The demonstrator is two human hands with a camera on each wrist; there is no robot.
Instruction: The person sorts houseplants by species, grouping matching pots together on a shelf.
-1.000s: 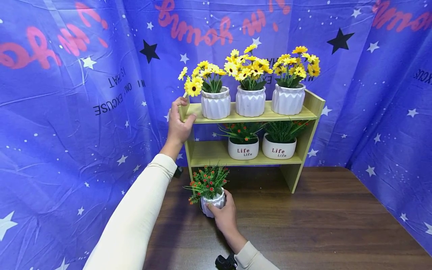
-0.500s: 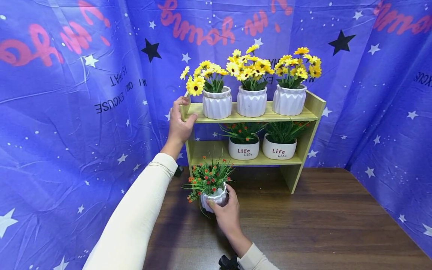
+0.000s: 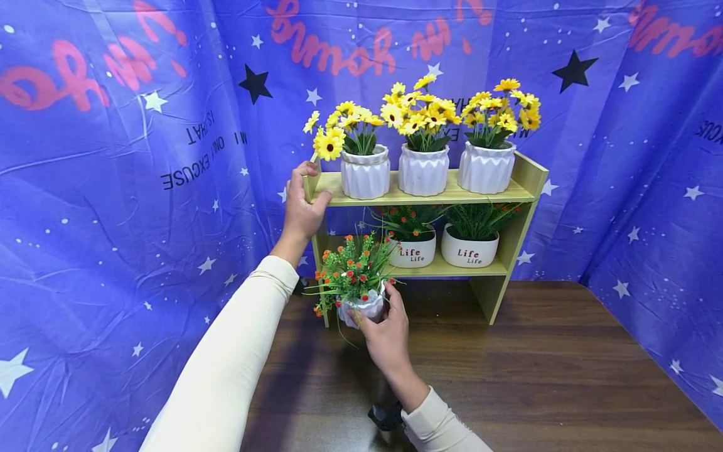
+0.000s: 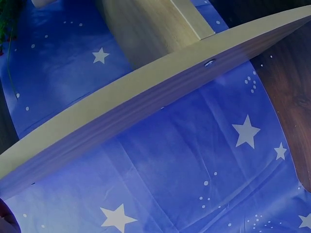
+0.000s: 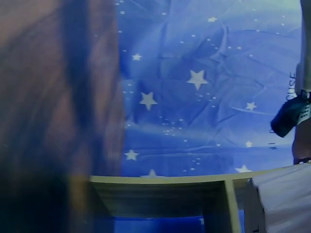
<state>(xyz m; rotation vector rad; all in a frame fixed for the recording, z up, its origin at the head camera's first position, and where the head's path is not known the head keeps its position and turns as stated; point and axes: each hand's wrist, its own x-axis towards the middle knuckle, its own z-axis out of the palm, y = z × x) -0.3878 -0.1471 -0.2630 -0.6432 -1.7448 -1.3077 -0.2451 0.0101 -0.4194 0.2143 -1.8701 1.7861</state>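
Note:
My left hand (image 3: 304, 210) grips the top left corner of a pale wooden two-tier shelf (image 3: 491, 269), its thumb over the front edge. The shelf's side panel (image 4: 160, 94) crosses the left wrist view diagonally. With my right hand (image 3: 386, 336) I hold a white fluted flowerpot (image 3: 368, 309), thumb in front and fingers round its right side. It is off the table, before the left part of the lower tier. Its green plant with red flowers (image 3: 356, 267) partly covers that tier and a pot behind. The right wrist view is partly blurred.
On the upper tier stand three white pots of yellow flowers (image 3: 423, 169). The lower tier bears two "Life" pots, one left (image 3: 415, 254), one right (image 3: 470, 250). A brown wooden table (image 3: 536, 376) lies beneath, with a starry blue curtain (image 3: 638, 157) around it.
My right hand has lifted the flowerpot from the table up towards the lower tier, slightly to the right. The left hand keeps its grip on the shelf.

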